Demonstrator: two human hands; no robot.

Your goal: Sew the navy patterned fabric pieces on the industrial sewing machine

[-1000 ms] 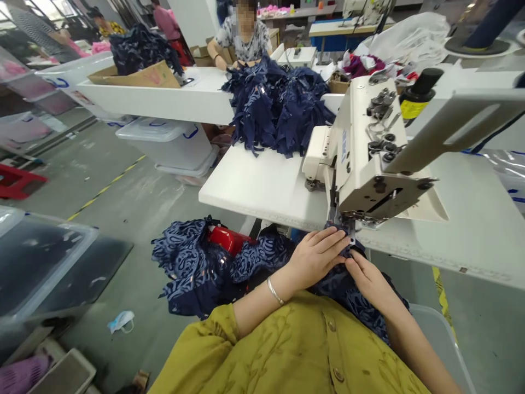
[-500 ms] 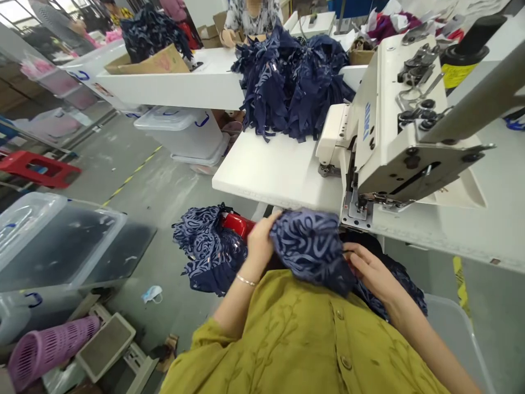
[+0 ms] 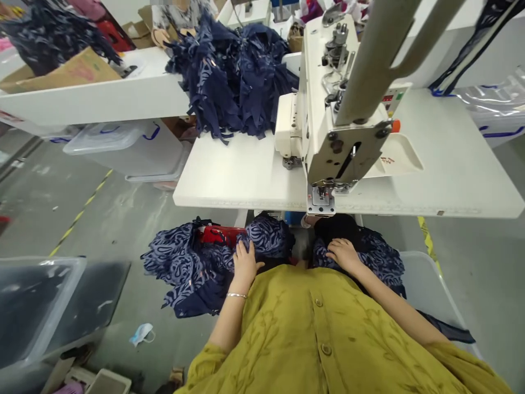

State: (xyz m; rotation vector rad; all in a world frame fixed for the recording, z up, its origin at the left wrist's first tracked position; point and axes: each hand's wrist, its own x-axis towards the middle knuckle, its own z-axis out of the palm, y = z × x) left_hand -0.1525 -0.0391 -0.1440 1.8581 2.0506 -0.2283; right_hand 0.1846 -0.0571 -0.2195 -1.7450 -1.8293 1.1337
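My left hand (image 3: 245, 260) rests with fingers spread on a navy patterned fabric piece (image 3: 266, 239) that lies over the pile on my left. Beneath that pile (image 3: 180, 268) a red stool (image 3: 217, 235) peeks out. My right hand (image 3: 343, 254) lies on more navy patterned fabric (image 3: 377, 254) heaped in a white bin (image 3: 426, 284) at my right; its fingers curl into the cloth. Just above both hands, a white sewing machine (image 3: 328, 120) stands on the white table (image 3: 246, 175), with nothing under its presser foot (image 3: 321, 203).
A big heap of navy pieces (image 3: 233, 76) sits at the table's far left. Behind it another person (image 3: 176, 16) works at a bench with a cardboard box (image 3: 61, 71). Clear plastic bins (image 3: 36, 306) stand on the floor at left, and a face mask (image 3: 141, 334) lies nearby.
Both hands have left the presser foot and dropped below the table edge. The left hand carried the sewn piece to the left pile; the right hand moved onto the fabric in the bin.
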